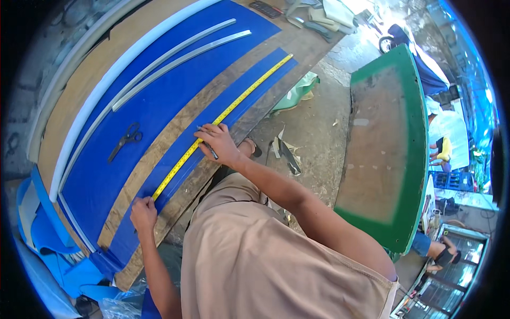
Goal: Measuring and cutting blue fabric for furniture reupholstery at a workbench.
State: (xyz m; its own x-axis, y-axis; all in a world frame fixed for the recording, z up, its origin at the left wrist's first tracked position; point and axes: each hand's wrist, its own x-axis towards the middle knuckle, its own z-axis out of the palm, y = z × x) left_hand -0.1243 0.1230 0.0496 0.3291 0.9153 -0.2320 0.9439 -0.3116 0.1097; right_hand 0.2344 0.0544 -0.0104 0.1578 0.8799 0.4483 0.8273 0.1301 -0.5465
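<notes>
A yellow tape measure (249,91) lies stretched lengthwise along a narrow blue strip of sheet material (183,137) on the wooden worktable. My left hand (143,213) is closed on the tape's near end, low on the strip. Farther up, my right hand (219,144) rests over the tape's middle and grips a dark pen (212,151), with fingers bent down onto the strip. Dark-handled scissors (126,141) lie to the left on a larger blue sheet (159,106).
Two long, thin pale strips (180,48) rest on the large sheet. A green-bordered panel (419,154) stands to the right. Scraps (287,151) litter the floor beside the table. Folded blue material (48,223) hangs at the left. Other people (443,252) are at far right.
</notes>
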